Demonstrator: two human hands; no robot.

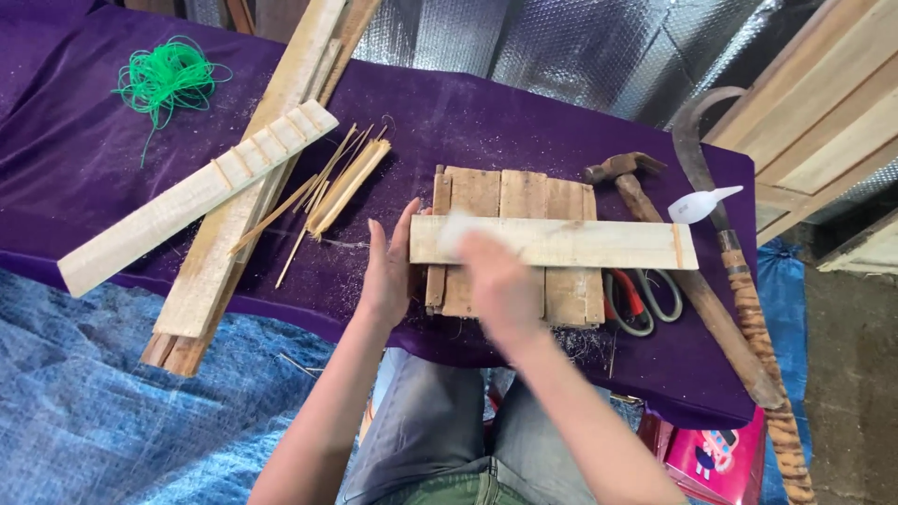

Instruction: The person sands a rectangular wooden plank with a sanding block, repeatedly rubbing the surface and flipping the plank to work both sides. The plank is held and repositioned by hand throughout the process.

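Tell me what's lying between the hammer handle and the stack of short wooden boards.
In the head view, a pair of scissors with red and grey handles lies on the purple cloth, between the hammer and the boards.

A makeshift woodworking workshop is being shown. A worktop [84, 178] draped in purple cloth and dusted with sawdust is being used as a bench. Right of the grip [505, 281], a hammer [655, 215], scissors [645, 304], a glue bottle [702, 204] and a sickle [711, 187] are being kept at hand. Left of it, rough planks [234, 243], thin splints [327, 192] and green cord [166, 79] are lying. Beyond, foil sheeting [561, 47] is hanging as a wall.
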